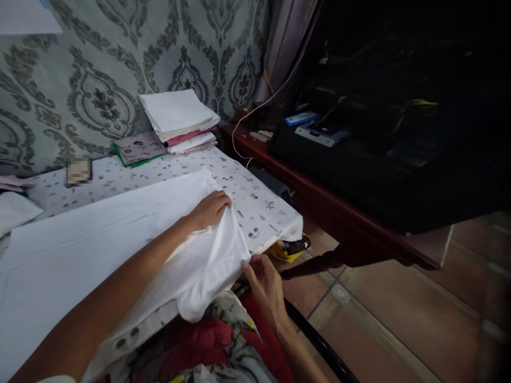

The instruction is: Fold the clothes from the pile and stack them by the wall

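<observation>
A large white cloth [96, 239] lies spread over a bed-like surface with a printed cover [263, 213]; whether it is a garment or a sheet I cannot tell. My left hand [211, 209] is closed on the cloth near its far right corner, fingers curled over the edge. Lower and to the right, my right hand [264, 282] pinches another part of that edge between thumb and fingertips. Between both hands the fabric is pulled into a taut, slightly raised fold. Its near edge hangs loosely in a bulge towards me.
Folded cloths [179, 114] are stacked by the patterned wall [120, 64], beside a folded printed cloth [139, 148]. A dark wooden desk [311, 186] stands at the right, with a white cable [261, 101] hanging over it. Patterned red fabric [195, 346] bunches below my arms.
</observation>
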`<state>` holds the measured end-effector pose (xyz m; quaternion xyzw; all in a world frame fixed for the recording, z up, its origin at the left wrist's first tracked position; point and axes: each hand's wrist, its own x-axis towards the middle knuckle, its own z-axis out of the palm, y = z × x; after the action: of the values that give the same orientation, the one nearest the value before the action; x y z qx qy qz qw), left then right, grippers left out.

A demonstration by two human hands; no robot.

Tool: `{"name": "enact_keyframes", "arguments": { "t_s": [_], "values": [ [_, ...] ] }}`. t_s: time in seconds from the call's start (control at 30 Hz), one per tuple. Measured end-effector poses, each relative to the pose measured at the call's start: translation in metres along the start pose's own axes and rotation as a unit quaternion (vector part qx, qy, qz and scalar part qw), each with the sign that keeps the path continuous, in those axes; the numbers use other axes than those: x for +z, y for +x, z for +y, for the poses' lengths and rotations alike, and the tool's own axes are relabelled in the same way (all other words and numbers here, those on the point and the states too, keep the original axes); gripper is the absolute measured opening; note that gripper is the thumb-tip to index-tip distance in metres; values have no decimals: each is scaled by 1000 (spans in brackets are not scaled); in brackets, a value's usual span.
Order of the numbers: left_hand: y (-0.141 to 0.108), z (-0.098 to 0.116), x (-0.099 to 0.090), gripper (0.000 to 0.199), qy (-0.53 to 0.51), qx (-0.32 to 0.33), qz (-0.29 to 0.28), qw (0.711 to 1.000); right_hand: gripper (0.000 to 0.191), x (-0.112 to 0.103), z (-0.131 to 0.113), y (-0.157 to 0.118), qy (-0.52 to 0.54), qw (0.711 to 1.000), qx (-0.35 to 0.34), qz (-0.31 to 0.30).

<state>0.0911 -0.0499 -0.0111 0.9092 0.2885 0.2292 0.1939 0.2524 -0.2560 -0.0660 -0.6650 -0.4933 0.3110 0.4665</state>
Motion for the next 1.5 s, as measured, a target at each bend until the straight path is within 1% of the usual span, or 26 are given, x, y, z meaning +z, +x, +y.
{"name": "enact_keyframes", "arguments": {
  "t_s": [0.1,0.17,0.2,0.27,0.37,0.43,0.53,0.6,0.67,0.77,0.83,0.87,0.93,1.03,1.1,1.17,1.23,1.3,1.37,1.43,1.5],
  "values": [
    [-1,0,4,26,8,13,-3,1000,44,7,7,-2,105,990,43,-79],
    [-4,0,3,25,5,17,-19,1000,44,8,4,-3,164,976,63,-132],
    [-6,0,2,25,5,19,-28,999,42,7,2,-4,190,968,72,-149],
    [-11,2,-1,25,11,21,-43,999,40,1,-4,-8,230,956,90,-159],
    [-18,7,-7,26,17,15,-54,998,37,-11,-11,-17,256,950,108,-141],
    [-21,11,-9,24,15,9,-59,998,39,-17,-13,-23,264,948,118,-131],
    [-20,15,-12,24,14,2,-66,998,45,-15,-15,-32,281,945,143,-83],
    [-19,18,-11,30,23,-2,-75,997,47,-9,-17,-39,278,948,148,-41],
    [-17,22,-8,41,44,-8,-85,995,47,-4,-18,-47,255,956,142,-13],
    [-16,28,0,56,79,-30,-85,993,47,1,-17,-57,221,965,140,22],
    [-17,33,5,61,99,-43,-77,991,46,2,-16,-60,224,963,146,29],
    [-17,35,8,62,108,-48,-72,990,46,3,-15,-60,235,960,151,19],
    [-19,38,11,61,121,-50,-60,990,48,3,-15,-58,270,948,168,-27],
    [-21,41,14,58,129,-35,-42,990,50,0,-19,-56,320,916,220,-104],
    [-21,42,16,57,130,-29,-35,990,46,-4,-24,-56,334,898,254,-130],
    [-20,45,19,55,133,-36,-29,990,44,-10,-32,-59,334,889,276,-149],
    [-18,48,21,50,136,-46,-33,989,42,-17,-39,-61,313,892,279,-167],
    [-19,52,20,46,132,-52,-52,988,41,-25,-44,-61,269,909,262,-180],
    [-27,59,13,47,117,-62,-70,989,41,-32,-43,-56,216,927,237,-194],
    [-47,71,1,52,86,-69,-82,991,40,-39,-36,-48,174,939,214,-204],
    [-81,88,-14,58,48,-67,-88,993,35,-47,-25,-39,149,949,189,-204]
  ]
}}
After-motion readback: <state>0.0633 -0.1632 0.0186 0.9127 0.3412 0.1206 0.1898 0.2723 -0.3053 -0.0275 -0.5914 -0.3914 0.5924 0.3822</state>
